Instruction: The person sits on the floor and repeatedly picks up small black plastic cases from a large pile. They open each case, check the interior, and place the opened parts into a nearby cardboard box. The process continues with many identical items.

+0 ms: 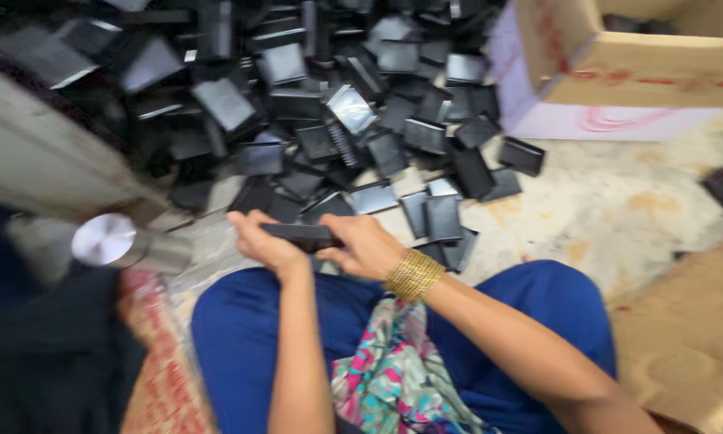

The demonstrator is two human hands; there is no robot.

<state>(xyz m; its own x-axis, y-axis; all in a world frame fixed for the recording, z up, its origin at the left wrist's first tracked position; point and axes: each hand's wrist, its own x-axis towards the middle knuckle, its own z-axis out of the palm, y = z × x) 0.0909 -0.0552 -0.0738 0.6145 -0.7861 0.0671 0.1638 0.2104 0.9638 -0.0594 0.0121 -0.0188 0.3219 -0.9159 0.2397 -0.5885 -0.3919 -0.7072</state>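
Note:
My left hand (263, 243) and my right hand (367, 245) both grip one flat black rectangular plastic piece (301, 234), held level just above my knees. The left hand clasps its left end, the right hand its right end. A gold bangle (414, 276) circles my right wrist. Directly beyond the hands, a large heap of similar black plastic pieces (313, 96) covers the floor. The view is motion-blurred.
A cardboard box (619, 56) stands at the top right, and another brown cardboard sheet (687, 337) lies at the right. A shiny metal cylinder (116, 241) lies at the left beside a wooden plank (40, 153). My blue-clad legs (490, 321) fill the bottom.

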